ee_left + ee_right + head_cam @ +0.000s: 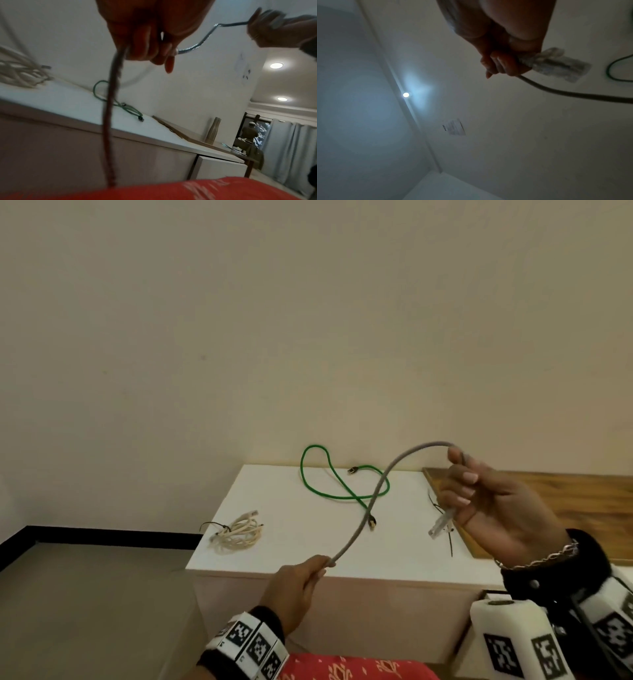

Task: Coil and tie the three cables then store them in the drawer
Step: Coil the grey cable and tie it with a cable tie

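Observation:
A grey cable [383, 477] arcs in the air between my hands above the white cabinet top [281, 556]. My right hand [479, 494] grips it near its clear plug [440, 523], which sticks out below the fist [556, 63]. My left hand [301, 580] holds the cable lower down; the rest hangs down past my lap [109, 108]. A green cable [337, 484] lies loose and uncoiled at the back of the top. A cream cable [236, 532], coiled and tied, lies at the left front corner.
Thin dark ties [448, 537] lie on the top under my right hand. A wooden surface [548, 494] adjoins on the right. A white drawer front [221, 169] sits below it. Red patterned cloth [352, 667] covers my lap. The wall stands right behind.

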Demonstrator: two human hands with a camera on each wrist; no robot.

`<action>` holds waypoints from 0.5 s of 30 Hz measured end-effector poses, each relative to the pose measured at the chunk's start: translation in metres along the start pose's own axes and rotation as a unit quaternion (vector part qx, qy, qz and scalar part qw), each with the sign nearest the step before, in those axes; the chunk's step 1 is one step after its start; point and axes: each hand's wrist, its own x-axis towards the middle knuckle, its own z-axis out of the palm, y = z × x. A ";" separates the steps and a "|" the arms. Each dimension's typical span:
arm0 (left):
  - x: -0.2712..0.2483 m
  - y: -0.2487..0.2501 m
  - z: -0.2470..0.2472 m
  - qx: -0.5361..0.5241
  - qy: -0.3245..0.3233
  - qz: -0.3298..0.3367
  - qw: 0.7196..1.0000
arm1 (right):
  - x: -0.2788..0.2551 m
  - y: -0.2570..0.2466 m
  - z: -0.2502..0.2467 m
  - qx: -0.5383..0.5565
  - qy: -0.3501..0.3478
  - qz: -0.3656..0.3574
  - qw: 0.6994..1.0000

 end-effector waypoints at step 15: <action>-0.002 0.055 -0.006 0.400 -0.024 0.325 0.857 | -0.011 0.088 -0.008 -0.618 -0.103 0.068 0.777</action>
